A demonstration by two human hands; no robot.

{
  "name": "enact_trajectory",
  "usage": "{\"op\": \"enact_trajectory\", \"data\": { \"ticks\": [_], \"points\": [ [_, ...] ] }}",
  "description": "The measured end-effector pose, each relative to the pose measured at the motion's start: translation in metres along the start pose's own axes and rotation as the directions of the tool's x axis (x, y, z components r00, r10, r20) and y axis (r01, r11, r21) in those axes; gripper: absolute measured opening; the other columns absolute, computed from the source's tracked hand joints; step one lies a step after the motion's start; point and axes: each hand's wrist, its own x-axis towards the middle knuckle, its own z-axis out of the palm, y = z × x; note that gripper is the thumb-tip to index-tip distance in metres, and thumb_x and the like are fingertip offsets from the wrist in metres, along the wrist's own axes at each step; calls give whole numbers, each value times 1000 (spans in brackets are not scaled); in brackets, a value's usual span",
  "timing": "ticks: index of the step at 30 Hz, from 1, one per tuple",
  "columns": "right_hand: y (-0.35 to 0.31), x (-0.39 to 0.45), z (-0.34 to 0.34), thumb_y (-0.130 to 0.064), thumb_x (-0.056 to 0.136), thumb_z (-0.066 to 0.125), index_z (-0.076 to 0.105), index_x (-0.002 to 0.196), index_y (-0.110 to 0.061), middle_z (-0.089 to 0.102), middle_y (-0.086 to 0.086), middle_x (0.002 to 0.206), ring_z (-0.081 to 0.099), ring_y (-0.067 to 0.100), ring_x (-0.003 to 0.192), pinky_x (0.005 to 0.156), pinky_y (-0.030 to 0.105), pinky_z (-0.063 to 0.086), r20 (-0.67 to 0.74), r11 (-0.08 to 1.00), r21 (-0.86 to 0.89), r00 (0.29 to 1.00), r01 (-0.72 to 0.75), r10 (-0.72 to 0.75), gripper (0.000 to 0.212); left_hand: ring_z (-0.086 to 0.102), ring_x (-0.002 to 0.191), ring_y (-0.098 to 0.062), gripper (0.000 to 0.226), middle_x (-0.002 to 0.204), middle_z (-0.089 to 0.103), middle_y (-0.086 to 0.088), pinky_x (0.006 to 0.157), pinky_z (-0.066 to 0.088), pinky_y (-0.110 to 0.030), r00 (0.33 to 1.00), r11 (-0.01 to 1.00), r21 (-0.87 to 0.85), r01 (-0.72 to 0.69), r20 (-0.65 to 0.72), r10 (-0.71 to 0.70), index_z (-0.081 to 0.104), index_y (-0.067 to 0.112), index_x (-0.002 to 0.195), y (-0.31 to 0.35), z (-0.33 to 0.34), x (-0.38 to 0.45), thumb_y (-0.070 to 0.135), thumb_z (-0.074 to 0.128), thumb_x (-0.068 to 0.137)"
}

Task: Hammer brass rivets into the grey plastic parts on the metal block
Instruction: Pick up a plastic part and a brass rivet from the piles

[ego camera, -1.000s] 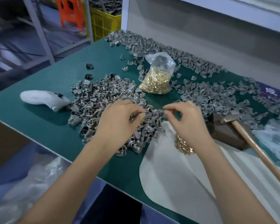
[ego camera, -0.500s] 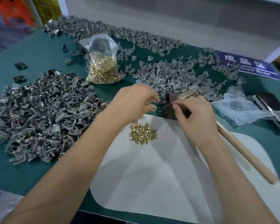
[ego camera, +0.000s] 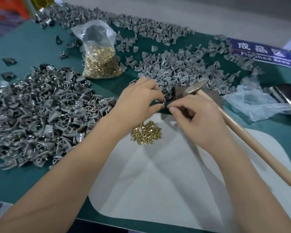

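Fingers of the left hand [ego camera: 141, 96] curl around a small grey plastic part [ego camera: 160, 102]; the right hand [ego camera: 200, 118] pinches toward it, contents unclear, beside the metal block [ego camera: 178, 93] under the idle hammer [ego camera: 225, 115]. Seating the rivet straight likely matters. Loose brass rivets [ego camera: 146, 132] dot white sheet [ego camera: 158, 182] on the green bench [ego camera: 32, 47].

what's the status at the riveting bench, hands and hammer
Left hand pinching small grey part. Right hand fingertips beside it. Hammer idle across metal block.

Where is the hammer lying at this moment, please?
In the head view the hammer lies to the right of the right hand, with its head on the metal block and its wooden handle running toward the near right.
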Motion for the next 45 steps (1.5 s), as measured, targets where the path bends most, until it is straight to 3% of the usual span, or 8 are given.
{"op": "enact_trajectory", "data": {
  "ticks": [9,14,21,30,34,38,41,45],
  "points": [
    [-2,-6,1,-12,89,75,78,104,-22,69,-12,92,62,7,81,73,12,45,401,986,152,916,-68,1,19,54,107,-11,20,110,65,9,91,45,-34,974,976,-186,113,-173,-146,66,25,118,1,-4,-6,33,59,101],
    [-2,-6,4,-33,78,87,76,112,-22,63,-10,90,59,11,77,71,25,49,444,969,167,891,-183,92,36,55,91,-4,29,107,65,4,86,44,-13,955,896,-433,98,-213,-207,70,22,129,4,-1,-5,22,61,102],
    [-6,-5,8,-27,82,84,80,98,-28,65,-6,87,59,14,78,78,45,52,408,976,134,907,-172,104,16,73,72,-16,16,86,76,-5,70,61,-28,922,558,-814,164,-75,-379,72,11,107,11,4,-5,21,74,94],
    [-6,-4,11,-26,95,67,72,95,-32,66,-11,100,61,13,98,88,43,51,448,990,23,886,-140,115,8,69,67,-8,14,83,76,-2,64,57,-22,943,558,-818,136,-66,-327,77,16,103,14,7,-5,27,71,96],
    [-5,-6,9,-27,97,63,63,89,-35,67,-16,91,62,7,89,81,42,53,421,982,95,900,-164,110,11,69,69,-8,13,83,76,0,67,60,-25,942,564,-814,141,-65,-329,78,18,105,15,8,-5,24,70,97],
    [-2,-7,0,-8,92,71,66,84,-24,68,-11,79,63,6,73,61,18,47,368,913,356,928,-201,61,19,73,81,-10,18,94,76,0,74,59,-27,947,568,-812,136,-62,-315,73,14,116,18,10,-7,17,65,100],
    [5,-5,-14,-1,91,71,68,92,-11,69,2,81,63,11,70,50,25,52,237,780,573,962,-250,135,10,73,82,-10,15,94,76,2,75,56,-21,948,558,-820,123,-69,-309,68,14,114,20,9,-7,15,66,99],
    [16,0,-26,-7,100,60,75,106,-27,70,-7,87,62,12,75,48,28,54,-8,768,595,954,-238,301,26,74,82,-11,10,95,77,6,76,58,-24,949,540,-831,137,-47,-313,61,17,107,24,11,-7,12,64,99]
  ]
}}
